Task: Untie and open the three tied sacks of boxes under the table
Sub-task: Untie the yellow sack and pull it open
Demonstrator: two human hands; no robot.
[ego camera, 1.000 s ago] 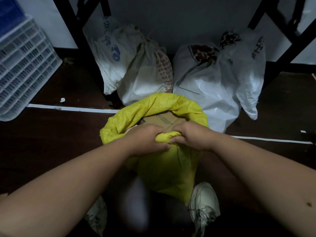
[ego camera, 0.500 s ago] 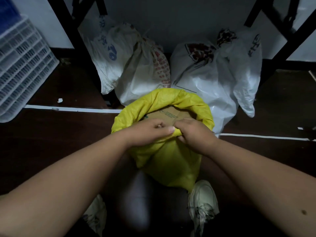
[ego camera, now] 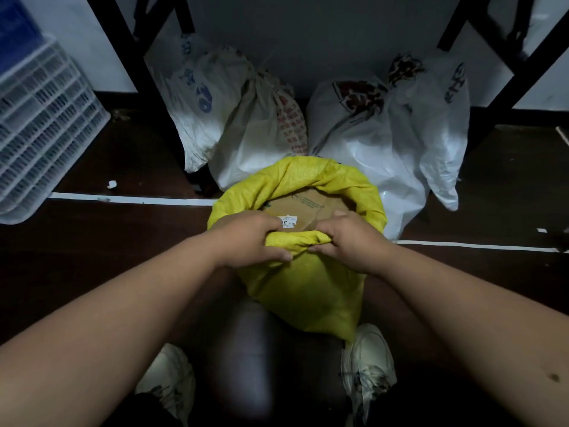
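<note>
Head view looks down at a yellow sack [ego camera: 308,288] standing upright on the dark floor [ego camera: 92,266], its long axis vertical and its mouth facing up toward the camera. It sits at the centre of the frame, just above the person's two white shoes, the left shoe [ego camera: 167,383] at 7 o'clock and the right shoe [ego camera: 368,362] at 5 o'clock. The sack's rim is rolled outward all round, and a brown cardboard box [ego camera: 308,208] with a small white label lies flat inside the open mouth.

Both hands work the near edge of the rim. The left hand [ego camera: 249,238] has its grip curled round the rolled yellow fabric, fingers inside the mouth and thumb outside. The right hand [ego camera: 351,238] grips the same roll just beside it, fingers bent over the edge.

At 12 o'clock, behind the yellow sack and between black bench legs [ego camera: 141,75], two white sacks lean by the wall: the left white sack [ego camera: 234,118] at 11 o'clock, the right white sack [ego camera: 385,134] at 1 o'clock, both with necks bunched at the top. A white plastic crate [ego camera: 40,131] stands at 9 o'clock. White tape [ego camera: 129,199] runs across the floor.
</note>
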